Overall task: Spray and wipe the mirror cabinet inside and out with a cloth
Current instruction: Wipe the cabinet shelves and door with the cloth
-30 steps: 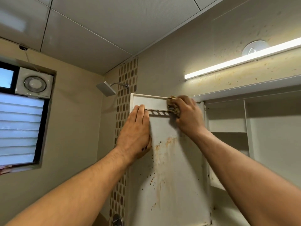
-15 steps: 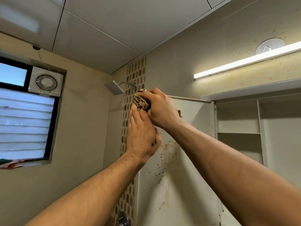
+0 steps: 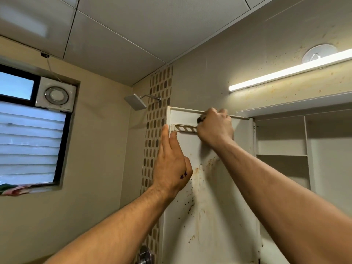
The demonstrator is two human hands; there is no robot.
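Over at the far left sits a louvred frosted-glass window (image 3: 30,145) with a square white exhaust fan (image 3: 56,94) beside it. The left hand (image 3: 171,164) lies flat, fingers straight and open, steadying the swung-open white cabinet door (image 3: 207,216), smooth laminate spattered with brown rusty stains. The right hand (image 3: 216,126) is fisted tight around a crumpled dark cloth (image 3: 200,119), barely visible, pressed by the slotted rail (image 3: 183,128) near the door's top edge.
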